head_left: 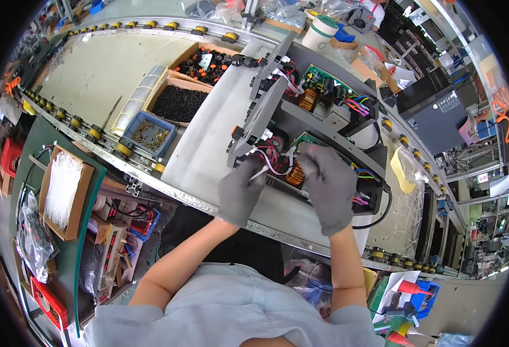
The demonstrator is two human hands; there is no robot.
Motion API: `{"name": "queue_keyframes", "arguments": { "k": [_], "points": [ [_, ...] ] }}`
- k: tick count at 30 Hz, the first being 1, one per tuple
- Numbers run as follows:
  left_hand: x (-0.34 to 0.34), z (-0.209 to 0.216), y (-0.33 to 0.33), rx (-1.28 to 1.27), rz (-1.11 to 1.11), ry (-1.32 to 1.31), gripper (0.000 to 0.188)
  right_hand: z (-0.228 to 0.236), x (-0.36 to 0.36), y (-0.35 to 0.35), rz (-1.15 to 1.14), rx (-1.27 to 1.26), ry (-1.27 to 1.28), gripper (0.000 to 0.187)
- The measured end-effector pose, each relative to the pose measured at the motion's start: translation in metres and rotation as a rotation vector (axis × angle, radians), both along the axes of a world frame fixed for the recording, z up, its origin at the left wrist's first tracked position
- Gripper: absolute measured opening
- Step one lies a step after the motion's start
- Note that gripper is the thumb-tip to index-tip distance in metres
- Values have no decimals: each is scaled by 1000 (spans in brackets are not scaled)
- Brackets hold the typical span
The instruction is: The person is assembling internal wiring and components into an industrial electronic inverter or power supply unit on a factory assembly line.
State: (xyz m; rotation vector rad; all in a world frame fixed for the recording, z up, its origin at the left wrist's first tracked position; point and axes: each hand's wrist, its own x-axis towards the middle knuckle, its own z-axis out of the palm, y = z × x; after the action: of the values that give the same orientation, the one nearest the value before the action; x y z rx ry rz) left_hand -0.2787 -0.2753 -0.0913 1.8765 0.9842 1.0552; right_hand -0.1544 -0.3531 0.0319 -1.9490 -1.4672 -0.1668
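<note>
Both of my hands wear grey gloves and work at the nearer of two dark metal housings. My left hand is closed at its front left corner, with a short white strip sticking out from the fingertips. Beside it, a pale wire loops from the upright front panel toward the circuit board. My right hand is over the board, fingers curled together next to a copper-wound coil; what they grip is hidden. The farther housing holds a similar green board and coil.
Left of the housings stand a blue tray of brass-coloured fasteners, a box of small black parts and a box of black and orange parts. A box of white strips lies farther left. Roller rails edge the bench; a black cable hangs right.
</note>
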Motion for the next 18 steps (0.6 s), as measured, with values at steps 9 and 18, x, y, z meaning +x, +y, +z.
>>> {"name": "queue_keyframes", "arguments": {
  "k": [9,18],
  "points": [
    [-20,23,-13,130,-230,-166,10,-16,-25,-4,34,34,424,18],
    [-9,39,19,325,-378,-184,21,-27,-23,-2,33,124,442,27]
  ]
}}
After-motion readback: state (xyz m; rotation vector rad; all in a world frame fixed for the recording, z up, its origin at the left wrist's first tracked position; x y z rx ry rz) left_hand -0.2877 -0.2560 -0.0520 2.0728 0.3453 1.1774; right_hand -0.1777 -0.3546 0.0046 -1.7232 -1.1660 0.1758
